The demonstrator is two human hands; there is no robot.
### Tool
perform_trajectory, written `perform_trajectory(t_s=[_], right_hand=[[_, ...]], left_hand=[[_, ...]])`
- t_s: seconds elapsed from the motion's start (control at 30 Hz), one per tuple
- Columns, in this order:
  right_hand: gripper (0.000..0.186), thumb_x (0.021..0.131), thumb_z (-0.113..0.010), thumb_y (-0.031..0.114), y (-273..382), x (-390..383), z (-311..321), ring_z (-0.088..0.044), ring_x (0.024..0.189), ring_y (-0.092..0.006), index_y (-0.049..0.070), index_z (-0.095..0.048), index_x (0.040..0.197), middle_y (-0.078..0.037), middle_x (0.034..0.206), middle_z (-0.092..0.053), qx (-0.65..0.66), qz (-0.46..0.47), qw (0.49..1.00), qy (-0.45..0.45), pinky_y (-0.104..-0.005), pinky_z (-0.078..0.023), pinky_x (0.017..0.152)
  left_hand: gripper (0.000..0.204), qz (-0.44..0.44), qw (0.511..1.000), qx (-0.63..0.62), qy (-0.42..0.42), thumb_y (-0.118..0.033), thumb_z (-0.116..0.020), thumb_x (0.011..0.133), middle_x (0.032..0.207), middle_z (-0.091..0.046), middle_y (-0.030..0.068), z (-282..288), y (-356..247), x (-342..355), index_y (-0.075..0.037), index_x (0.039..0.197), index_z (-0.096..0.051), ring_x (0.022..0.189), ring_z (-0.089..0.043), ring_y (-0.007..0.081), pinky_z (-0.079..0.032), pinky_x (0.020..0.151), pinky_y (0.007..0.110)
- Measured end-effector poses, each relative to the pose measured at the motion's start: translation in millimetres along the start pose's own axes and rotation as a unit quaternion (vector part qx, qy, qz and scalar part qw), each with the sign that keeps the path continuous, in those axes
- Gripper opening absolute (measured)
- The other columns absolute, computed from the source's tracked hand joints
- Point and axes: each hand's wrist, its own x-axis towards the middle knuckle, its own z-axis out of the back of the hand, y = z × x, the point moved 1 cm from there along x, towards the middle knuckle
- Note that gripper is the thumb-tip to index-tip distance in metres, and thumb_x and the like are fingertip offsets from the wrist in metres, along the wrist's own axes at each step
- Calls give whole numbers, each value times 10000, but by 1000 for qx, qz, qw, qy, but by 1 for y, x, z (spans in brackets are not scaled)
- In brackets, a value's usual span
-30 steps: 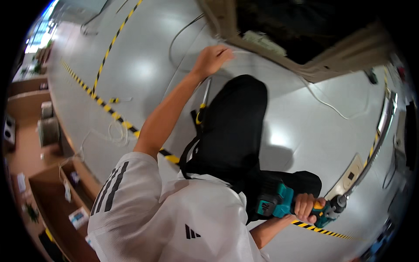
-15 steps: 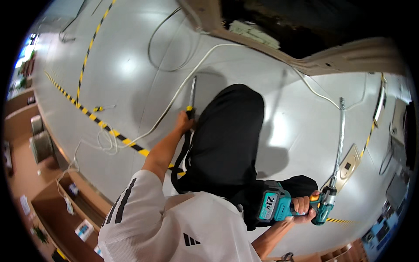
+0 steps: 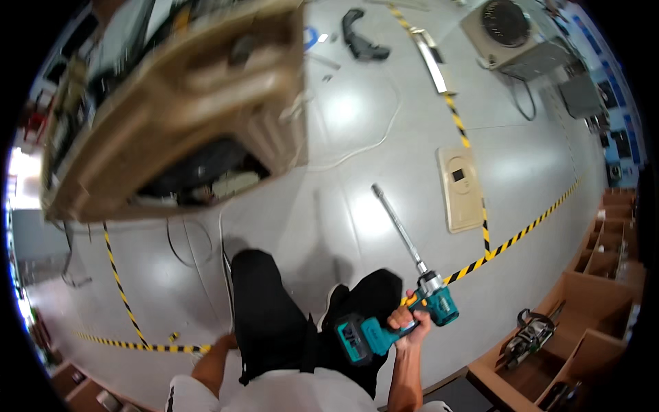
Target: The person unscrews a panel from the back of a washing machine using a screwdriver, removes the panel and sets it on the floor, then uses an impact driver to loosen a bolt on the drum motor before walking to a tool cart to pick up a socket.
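My right hand (image 3: 410, 324) is wrapped round the grip of a teal and black cordless drill (image 3: 439, 305), held over my right knee. A long silver extension bar (image 3: 398, 223) runs from its chuck, pointing up and left. My left hand (image 3: 228, 341) is low beside my left knee (image 3: 264, 288), which hides most of its fingers. A thin dark rod shows on the floor just beyond that knee, near a pale cable; whether the hand holds it is hidden.
A large tan vehicle panel (image 3: 274, 96) with an opening stands ahead on the left. On the floor lie a beige flat panel (image 3: 463, 206), a metal strip (image 3: 432, 62), a black curved part (image 3: 360, 41) and striped tape (image 3: 535, 223). Brown compartments (image 3: 590, 295) line the right.
My view has swung right, bringing the tan panel to the left. The drill stays in my right hand, its bar now tilted left. The screwdriver in my left hand is no longer clearly visible.
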Motion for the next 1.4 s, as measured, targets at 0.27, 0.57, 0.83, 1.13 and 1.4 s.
perform_trajectory(t_s=[0.27, 0.57, 0.83, 1.13, 1.4], right_hand=[[438, 741, -466, 140, 56, -45, -122, -354, 486, -135, 100, -474, 1177, -16, 548, -339, -2, 73, 991, -109, -318, -337, 528], [438, 720, -449, 98, 197, -36, -233, -374, 469, -164, 73, -427, 1156, -48, 563, -367, -79, 152, 961, -216, -345, -365, 486], [340, 714, -479, 138, 283, 30, -325, -407, 440, -132, 103, -480, 1053, -12, 540, -393, -48, 208, 944, -250, -296, -387, 452], [220, 726, -486, 146, 384, 178, -351, -392, 447, -108, 101, -529, 936, 15, 543, -398, 15, 193, 960, -201, -281, -375, 461], [209, 736, -508, 119, 526, 323, -408, -403, 471, -125, 84, -497, 942, -12, 544, -404, 86, 195, 960, -183, -297, -386, 488]], left_hand=[[478, -30, 961, -185, 201, -316, -569, 834, 1235, -544, 109, 64, -135, -125, -67, 1240, -520, 1129, -495, 192, -380, 952, 361], [270, 105, 984, 139, -36, -293, -582, 790, 874, -642, 110, 86, -347, -27, -82, 939, -660, 758, -606, 169, -478, 701, 322], [225, -160, 978, -25, -128, -210, -517, 828, 666, -635, 54, 104, -602, 46, -27, 784, -639, 605, -598, 134, -478, 566, 316], [220, -166, 967, 116, -153, -171, -502, 831, 681, -648, 68, 186, -775, 136, -17, 780, -650, 617, -611, 167, -483, 578, 304], [237, 99, 988, -9, -116, -150, -485, 893, 901, -648, 142, 187, -948, 134, 29, 1026, -565, 730, -641, 250, -532, 631, 384]])
